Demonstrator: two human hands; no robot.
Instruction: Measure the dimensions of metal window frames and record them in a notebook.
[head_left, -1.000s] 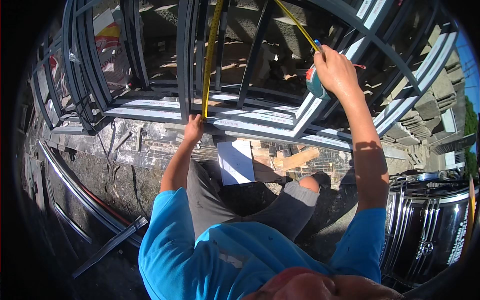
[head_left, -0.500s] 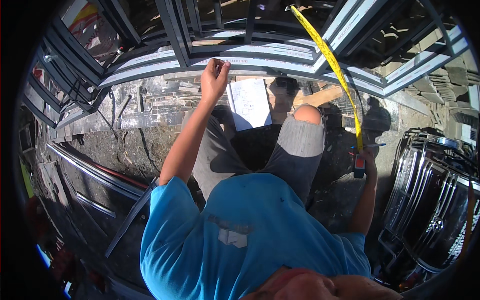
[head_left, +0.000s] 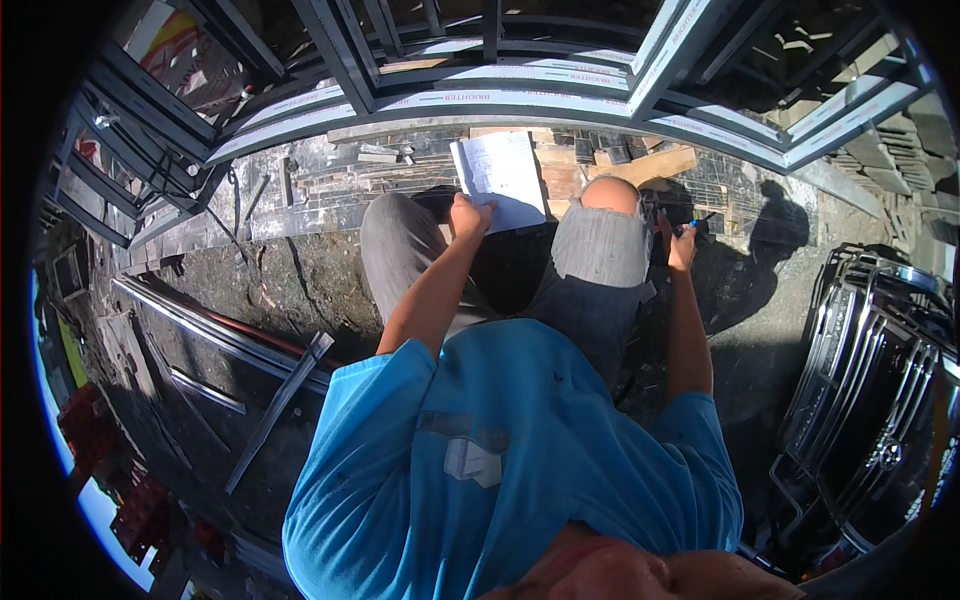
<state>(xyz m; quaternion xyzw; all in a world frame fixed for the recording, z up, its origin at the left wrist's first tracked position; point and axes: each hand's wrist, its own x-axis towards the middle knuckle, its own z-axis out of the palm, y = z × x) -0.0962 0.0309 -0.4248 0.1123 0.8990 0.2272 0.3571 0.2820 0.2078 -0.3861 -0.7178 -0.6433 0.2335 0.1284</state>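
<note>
The left hand [head_left: 472, 215] is closed on the lower left corner of some white paper sheets [head_left: 510, 180] with faint marks, too small to read; some of its fingers are hidden. The paper is out between the knees of the torn grey trousers [head_left: 600, 255], but I cannot tell if it touches the wood below. The right hand [head_left: 682, 248], beside the right knee, holds a thin blue-tipped pen [head_left: 692, 224]; dark shade hides what else may be there. The dark grey metal frame with white strips [head_left: 500, 97] is cut off at the top. The dark round edge hides part of the shiny black and silver drum-shaped thing [head_left: 850, 400].
</note>
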